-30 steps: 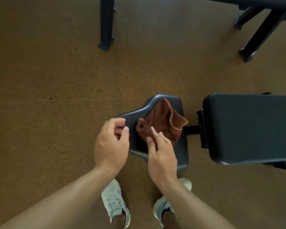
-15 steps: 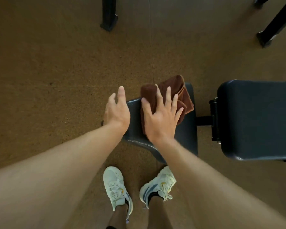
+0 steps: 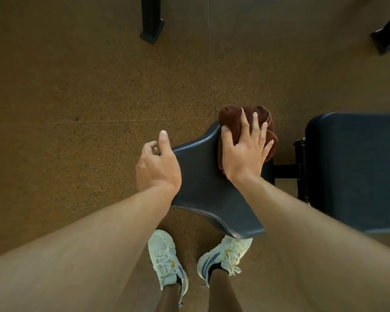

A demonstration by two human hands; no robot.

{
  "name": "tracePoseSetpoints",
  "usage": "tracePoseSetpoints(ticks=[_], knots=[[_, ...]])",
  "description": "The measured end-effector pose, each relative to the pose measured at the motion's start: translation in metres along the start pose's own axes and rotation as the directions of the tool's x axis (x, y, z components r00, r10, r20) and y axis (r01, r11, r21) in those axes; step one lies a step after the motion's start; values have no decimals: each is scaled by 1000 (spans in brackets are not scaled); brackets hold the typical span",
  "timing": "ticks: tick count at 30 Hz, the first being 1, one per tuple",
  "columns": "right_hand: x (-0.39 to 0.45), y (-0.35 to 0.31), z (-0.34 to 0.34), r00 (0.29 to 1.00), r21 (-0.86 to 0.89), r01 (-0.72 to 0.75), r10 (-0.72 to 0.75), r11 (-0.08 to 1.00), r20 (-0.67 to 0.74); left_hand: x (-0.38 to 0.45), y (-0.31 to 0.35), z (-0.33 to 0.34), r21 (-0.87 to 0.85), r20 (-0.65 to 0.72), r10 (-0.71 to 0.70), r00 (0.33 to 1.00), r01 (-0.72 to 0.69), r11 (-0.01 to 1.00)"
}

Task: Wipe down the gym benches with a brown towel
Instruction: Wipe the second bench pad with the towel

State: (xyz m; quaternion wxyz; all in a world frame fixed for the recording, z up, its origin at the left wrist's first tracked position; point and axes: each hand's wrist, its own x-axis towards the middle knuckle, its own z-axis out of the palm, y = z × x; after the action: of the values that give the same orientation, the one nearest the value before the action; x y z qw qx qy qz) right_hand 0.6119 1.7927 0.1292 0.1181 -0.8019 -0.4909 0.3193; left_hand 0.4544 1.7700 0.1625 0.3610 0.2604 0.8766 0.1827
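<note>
The bench's dark seat pad (image 3: 203,190) lies in front of me, narrow end to the left. Bunched at its far right corner is the brown towel (image 3: 231,117), reaching a little past the far edge. My right hand (image 3: 245,149) presses flat on the towel with fingers spread. My left hand (image 3: 158,167) curls over the narrow left end of the seat pad, thumb raised. The bench's larger back pad (image 3: 356,172) lies to the right, joined by a black metal bracket (image 3: 300,170).
Brown speckled rubber floor (image 3: 77,109) surrounds the bench. My white sneakers (image 3: 167,257) stand just below the seat pad. A black equipment leg (image 3: 151,21) stands at the top centre. Another black leg (image 3: 385,37) is at the top right.
My right hand has pushed the towel away from me and to the right, toward the seat pad's far corner. My left hand has closed around the pad's left end.
</note>
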Motion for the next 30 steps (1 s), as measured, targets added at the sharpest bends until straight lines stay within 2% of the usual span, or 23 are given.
tracePoseSetpoints(ticks=[2, 5, 8, 10, 12, 14, 16, 17, 19, 21, 23, 25, 27, 30], knots=[[-43, 4, 4, 992, 30, 125, -125, 992, -5, -1, 0, -1, -13, -24, 7, 1000, -8, 1000], [-103, 18, 9, 895, 1, 433, -430, 902, 120, -5, 1, 0, -80, -81, -1, 997, -5, 997], [-81, 21, 3, 826, -22, 554, -546, 832, 138, -5, -1, 1, -198, -114, -64, 991, 41, 979], [-49, 8, -2, 798, -76, 598, -584, 798, 149, -3, -3, 1, -235, -133, -90, 987, 57, 970], [-12, -18, -8, 801, -171, 595, -563, 785, 204, -3, -4, 3, -253, -153, -113, 982, 71, 965], [17, -55, -11, 800, -273, 580, -474, 767, 369, -2, -2, 5, -266, -166, -135, 977, 88, 960], [31, -88, -6, 743, -272, 557, -323, 785, 587, -1, -2, 5, -289, -187, -178, 966, 119, 950], [29, -99, -3, 706, -231, 541, -288, 808, 647, 0, -3, 5, -304, -196, -199, 960, 134, 943], [11, -103, 6, 662, -124, 569, -363, 813, 656, 1, -5, 5, -326, -219, -226, 949, 147, 934], [-7, -93, 9, 643, -72, 660, -512, 748, 570, 1, -7, 4, -323, -257, -222, 941, 133, 937], [1, -78, 2, 592, -70, 755, -632, 652, 500, -1, -5, 6, -271, -286, -201, 937, 122, 955], [30, -57, -12, 560, -135, 803, -657, 581, 505, -4, -1, 8, -199, -307, -165, 937, 106, 974], [60, -31, -28, 598, -205, 786, -632, 584, 493, -6, 1, 7, -152, -308, -127, 943, 83, 985], [72, 2, -35, 810, -153, 569, -517, 808, 277, -6, 2, 5, -136, -281, -90, 955, 53, 989]])
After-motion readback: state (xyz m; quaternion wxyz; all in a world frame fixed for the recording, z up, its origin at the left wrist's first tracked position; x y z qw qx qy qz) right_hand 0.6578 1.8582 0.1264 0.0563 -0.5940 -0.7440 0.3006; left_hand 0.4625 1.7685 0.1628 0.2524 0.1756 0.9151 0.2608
